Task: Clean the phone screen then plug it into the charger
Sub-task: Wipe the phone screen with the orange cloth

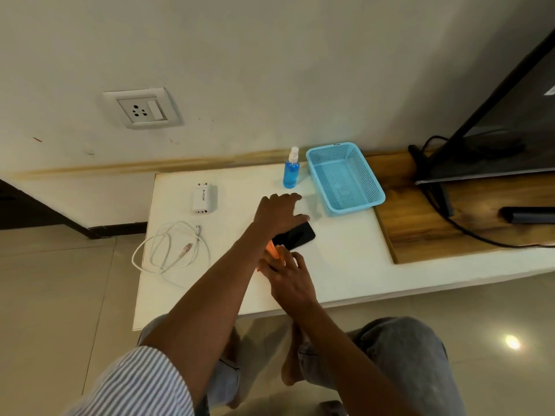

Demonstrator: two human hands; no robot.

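Phone (295, 235) sits dark-screen-up near the middle of the white surface (345, 265), just this side of the blue spray bottle (291, 172) and the blue mesh basket (345, 175). Left hand (279, 213) reaches across with fingers spread and relaxed, over the phone's far end, toward the bottle, gripping nothing as far as one can see. Right hand (289, 277) lies at the phone's near end with fingers fairly straight, on something orange (271, 247) that is probably the wiping cloth; whether it actually pinches it is hard to tell.

Looks like the cleaning step, right at the start: screen not wiped yet by the look of it. Next move probably calls for grabbing the bottle, a light spritz, then wiping.

Charging gear waits untouched on the left: white adapter (201, 199) farther back, coiled white cable (174, 250) nearer, wall socket (142, 108) above with nothing plugged in.
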